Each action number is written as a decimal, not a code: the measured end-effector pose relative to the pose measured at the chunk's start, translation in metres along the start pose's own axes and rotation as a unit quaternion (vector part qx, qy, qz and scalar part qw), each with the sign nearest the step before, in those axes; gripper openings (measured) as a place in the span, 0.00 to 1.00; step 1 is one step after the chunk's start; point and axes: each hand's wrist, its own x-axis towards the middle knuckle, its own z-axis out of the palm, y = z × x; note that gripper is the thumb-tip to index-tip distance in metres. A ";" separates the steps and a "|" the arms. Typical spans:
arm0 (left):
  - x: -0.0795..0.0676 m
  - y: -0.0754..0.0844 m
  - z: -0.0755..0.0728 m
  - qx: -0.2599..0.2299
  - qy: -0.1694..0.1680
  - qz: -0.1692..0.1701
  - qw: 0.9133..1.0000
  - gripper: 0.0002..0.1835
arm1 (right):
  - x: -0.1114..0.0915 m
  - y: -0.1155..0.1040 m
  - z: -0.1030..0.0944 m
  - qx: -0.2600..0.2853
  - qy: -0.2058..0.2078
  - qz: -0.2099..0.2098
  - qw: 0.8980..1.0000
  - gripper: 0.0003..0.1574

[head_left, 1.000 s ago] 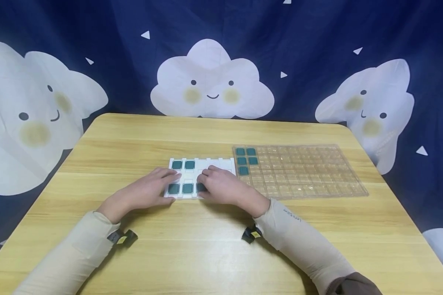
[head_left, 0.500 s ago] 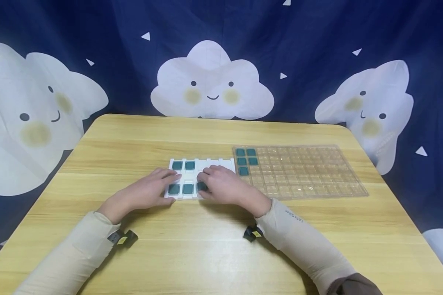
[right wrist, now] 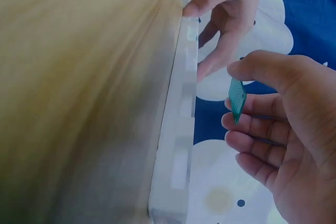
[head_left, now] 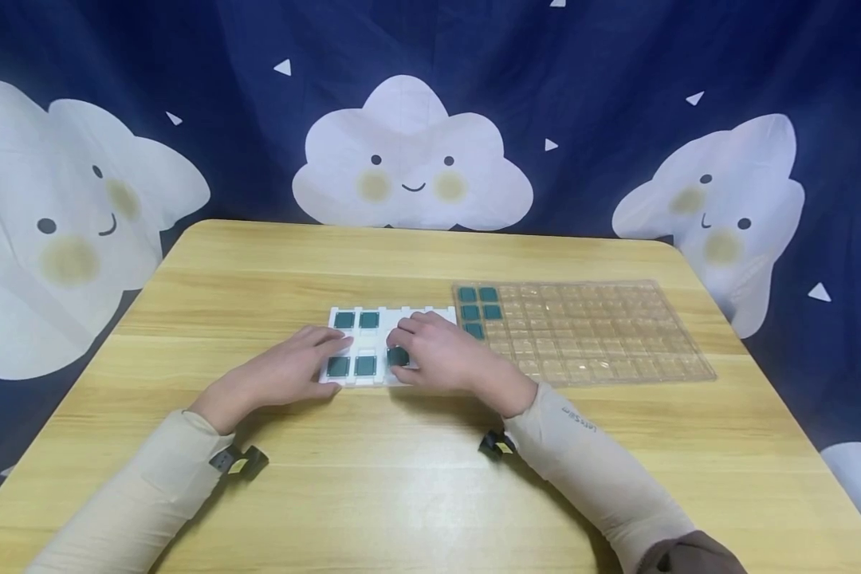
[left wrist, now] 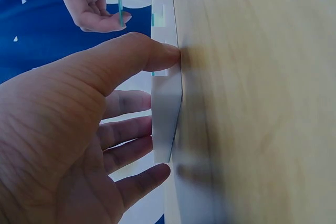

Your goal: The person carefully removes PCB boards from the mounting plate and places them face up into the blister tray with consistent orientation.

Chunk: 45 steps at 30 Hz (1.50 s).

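A white tray (head_left: 367,342) lies on the table, with two green square chips in its back row and two (head_left: 338,367) in its front row. My left hand (head_left: 283,371) holds the tray's left end, thumb at the near edge and fingers on the left side and top. My right hand (head_left: 441,351) pinches a thin green square chip (right wrist: 237,99) between thumb and fingertips. In both wrist views this chip is tilted up on edge, raised off the tray. Part of the tray's right half is hidden behind the right hand.
A clear plastic tray (head_left: 581,335) with many pockets lies just right of the white one. Several green chips (head_left: 469,312) sit in its left columns. The wooden table (head_left: 373,486) extends toward me, with a navy cloud-print curtain (head_left: 581,72) behind it.
My right hand has lifted the green chip up from the white tray's front row and shifted slightly right and back. The left hand has stayed in place.
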 end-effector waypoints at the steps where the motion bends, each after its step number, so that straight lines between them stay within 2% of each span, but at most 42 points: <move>1: 0.000 0.000 -0.001 0.000 -0.001 -0.001 1.000 0.40 | 0.000 0.001 0.000 0.002 0.004 -0.002 1.000 0.22; 10: 0.000 0.000 -0.002 0.000 -0.002 -0.002 1.000 0.40 | -0.002 0.005 -0.004 0.016 0.045 -0.036 0.998 0.20; 31: -0.001 0.001 -0.003 -0.004 -0.003 -0.004 1.000 0.41 | -0.026 0.023 -0.012 0.035 0.038 0.001 0.999 0.22; 40: 0.000 0.000 -0.003 0.001 -0.004 -0.002 1.000 0.40 | -0.037 0.031 -0.015 0.044 0.032 0.032 0.998 0.23; 45: 0.000 0.000 -0.002 0.000 -0.008 -0.005 1.000 0.40 | -0.044 0.034 -0.016 0.047 0.047 0.026 0.997 0.21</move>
